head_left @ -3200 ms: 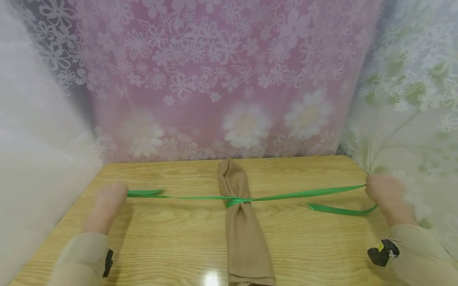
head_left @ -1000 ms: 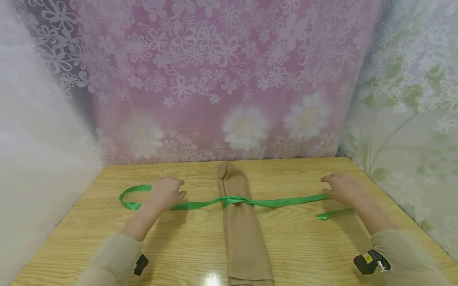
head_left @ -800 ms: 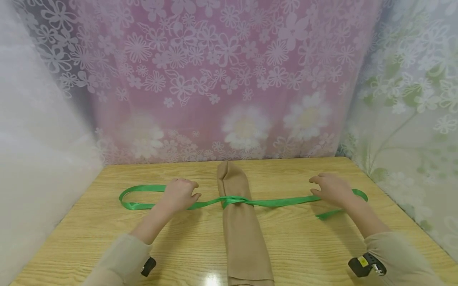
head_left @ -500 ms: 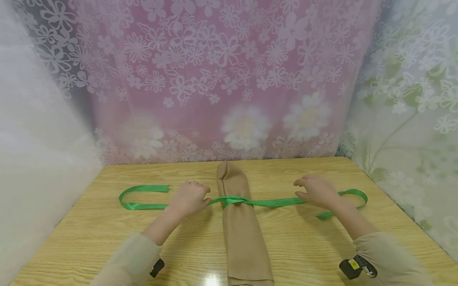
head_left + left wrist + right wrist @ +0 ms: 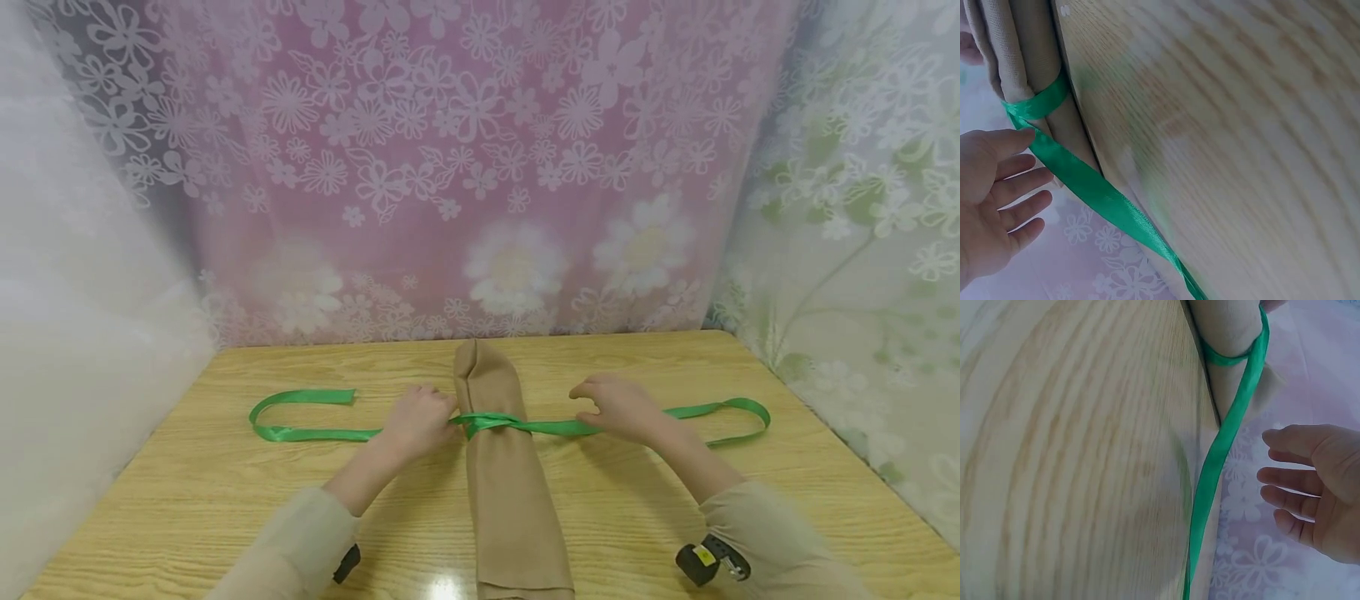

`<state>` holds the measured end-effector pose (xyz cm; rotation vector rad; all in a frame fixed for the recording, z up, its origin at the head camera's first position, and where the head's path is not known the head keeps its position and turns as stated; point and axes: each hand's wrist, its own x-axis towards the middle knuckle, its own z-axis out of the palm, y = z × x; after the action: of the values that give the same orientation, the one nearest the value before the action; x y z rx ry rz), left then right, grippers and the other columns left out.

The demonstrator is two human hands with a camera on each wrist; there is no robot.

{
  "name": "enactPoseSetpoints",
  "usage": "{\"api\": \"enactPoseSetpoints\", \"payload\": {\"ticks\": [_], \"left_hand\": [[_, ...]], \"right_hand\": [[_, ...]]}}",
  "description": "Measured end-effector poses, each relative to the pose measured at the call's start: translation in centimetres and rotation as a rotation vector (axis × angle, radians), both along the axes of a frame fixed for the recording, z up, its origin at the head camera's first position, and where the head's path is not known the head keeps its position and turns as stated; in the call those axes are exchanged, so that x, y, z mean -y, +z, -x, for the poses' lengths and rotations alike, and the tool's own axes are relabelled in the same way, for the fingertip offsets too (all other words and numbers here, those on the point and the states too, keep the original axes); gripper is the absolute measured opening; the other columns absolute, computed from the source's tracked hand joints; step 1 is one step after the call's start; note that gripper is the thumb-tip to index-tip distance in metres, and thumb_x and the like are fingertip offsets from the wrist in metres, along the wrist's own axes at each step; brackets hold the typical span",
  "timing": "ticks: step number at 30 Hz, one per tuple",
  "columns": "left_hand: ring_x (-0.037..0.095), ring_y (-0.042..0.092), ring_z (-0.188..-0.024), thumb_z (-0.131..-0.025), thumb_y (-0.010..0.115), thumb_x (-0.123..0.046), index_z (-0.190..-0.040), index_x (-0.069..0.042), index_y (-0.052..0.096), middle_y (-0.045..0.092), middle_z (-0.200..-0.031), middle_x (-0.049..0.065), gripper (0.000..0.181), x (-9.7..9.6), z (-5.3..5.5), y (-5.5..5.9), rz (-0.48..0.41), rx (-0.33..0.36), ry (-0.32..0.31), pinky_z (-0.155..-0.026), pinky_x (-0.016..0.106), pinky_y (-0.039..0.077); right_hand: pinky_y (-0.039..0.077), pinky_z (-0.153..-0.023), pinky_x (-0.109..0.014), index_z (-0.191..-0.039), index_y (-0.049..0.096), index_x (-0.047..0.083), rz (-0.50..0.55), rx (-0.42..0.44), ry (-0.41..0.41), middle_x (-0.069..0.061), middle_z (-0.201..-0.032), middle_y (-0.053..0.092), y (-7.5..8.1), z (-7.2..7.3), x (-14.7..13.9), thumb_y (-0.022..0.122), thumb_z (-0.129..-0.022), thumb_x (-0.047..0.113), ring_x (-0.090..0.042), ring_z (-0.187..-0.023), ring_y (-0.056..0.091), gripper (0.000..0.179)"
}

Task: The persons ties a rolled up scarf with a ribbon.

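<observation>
A rolled tan cloth (image 5: 517,508) lies lengthwise on the wooden table, cinched around its upper part by a green ribbon (image 5: 558,427). The ribbon crosses over itself on top of the cloth, and its two tails run out left and right. My left hand (image 5: 420,419) is just left of the crossing; in the left wrist view its fingers are apart, the thumb tip right at the ribbon (image 5: 1097,194). Over the right tail hovers my right hand (image 5: 618,408), fingers relaxed and apart. The right wrist view shows that hand holding nothing, beside the ribbon (image 5: 1210,469).
Each ribbon tail bends back on itself on the table (image 5: 225,500), the right one partly behind the forearm. A pink floral curtain (image 5: 420,208) stands at the far edge, with pale curtains at both sides. Black wrist cameras (image 5: 697,564) sit on both sleeves.
Earlier, both hands held the ribbon stretched out to the sides. They have let go and moved inward toward the cloth, the left hand reaching its side; the slack tails now lie curved.
</observation>
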<state>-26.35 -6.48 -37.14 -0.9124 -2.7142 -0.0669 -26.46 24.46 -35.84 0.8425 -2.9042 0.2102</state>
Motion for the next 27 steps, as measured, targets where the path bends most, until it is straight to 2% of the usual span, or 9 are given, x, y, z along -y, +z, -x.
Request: {"api": "enactPoseSetpoints", "payload": {"ticks": [8, 11, 15, 19, 24, 27], "left_hand": [[0.020, 0.056, -0.075, -0.080, 0.072, -0.020, -0.089, -0.011, 0.071, 0.067, -0.079, 0.000, 0.013, -0.3, 0.2, -0.1, -0.005, 0.067, 0.020, -0.071, 0.034, 0.044], [0.021, 0.058, -0.074, -0.081, 0.071, -0.022, -0.090, -0.012, 0.072, 0.066, -0.076, 0.001, 0.013, -0.3, 0.4, -0.2, 0.016, 0.072, 0.030, -0.071, 0.034, 0.045], [0.016, 0.055, -0.064, -0.082, 0.069, -0.021, -0.081, -0.013, 0.069, 0.061, -0.066, -0.003, 0.008, -0.4, 0.3, -0.2, 0.031, 0.094, 0.032, -0.068, 0.035, 0.046], [0.009, 0.045, -0.055, -0.081, 0.069, -0.019, -0.069, -0.016, 0.062, 0.051, -0.057, -0.007, 0.015, -0.5, 0.2, -0.2, 0.021, 0.114, 0.036, -0.063, 0.031, 0.044], [0.008, 0.027, -0.047, -0.077, 0.067, -0.010, -0.052, -0.016, 0.045, 0.033, -0.049, -0.007, 0.033, -0.4, 0.3, -0.3, 0.015, 0.082, 0.044, -0.047, 0.024, 0.029], [0.009, 0.025, -0.047, -0.075, 0.068, -0.006, -0.051, -0.015, 0.046, 0.030, -0.049, -0.007, 0.034, -0.3, 0.3, -0.3, 0.013, 0.053, 0.040, -0.044, 0.022, 0.029]], "right_hand": [[0.048, -0.084, -0.043, -0.115, 0.063, 0.003, -0.011, 0.135, 0.025, -0.011, -0.113, 0.062, -0.3, 0.1, 2.0, 0.069, -0.083, 0.017, -0.030, -0.105, 0.057, 0.036], [0.049, -0.081, -0.043, -0.114, 0.063, 0.003, -0.014, 0.151, 0.037, -0.011, -0.108, 0.064, -0.5, 0.1, 2.5, 0.070, -0.082, 0.014, -0.030, -0.100, 0.059, 0.034], [0.050, -0.074, -0.040, -0.110, 0.064, 0.004, -0.014, 0.154, 0.040, -0.007, -0.098, 0.065, -0.7, 0.1, 2.8, 0.071, -0.081, 0.012, -0.026, -0.091, 0.061, 0.031], [0.050, -0.068, -0.036, -0.101, 0.066, 0.007, -0.025, 0.120, 0.055, -0.004, -0.091, 0.064, -0.9, 0.1, 3.0, 0.071, -0.079, 0.011, -0.022, -0.083, 0.061, 0.023], [0.046, -0.057, -0.029, -0.079, 0.067, 0.013, -0.023, 0.075, 0.063, 0.005, -0.076, 0.060, -1.0, 0.3, 3.0, 0.071, -0.077, 0.010, -0.011, -0.067, 0.055, 0.006], [0.039, -0.052, -0.025, -0.067, 0.062, 0.015, -0.027, 0.073, 0.063, 0.009, -0.067, 0.054, -1.0, 0.3, 2.9, 0.068, -0.077, 0.006, -0.007, -0.060, 0.044, 0.014]]}}
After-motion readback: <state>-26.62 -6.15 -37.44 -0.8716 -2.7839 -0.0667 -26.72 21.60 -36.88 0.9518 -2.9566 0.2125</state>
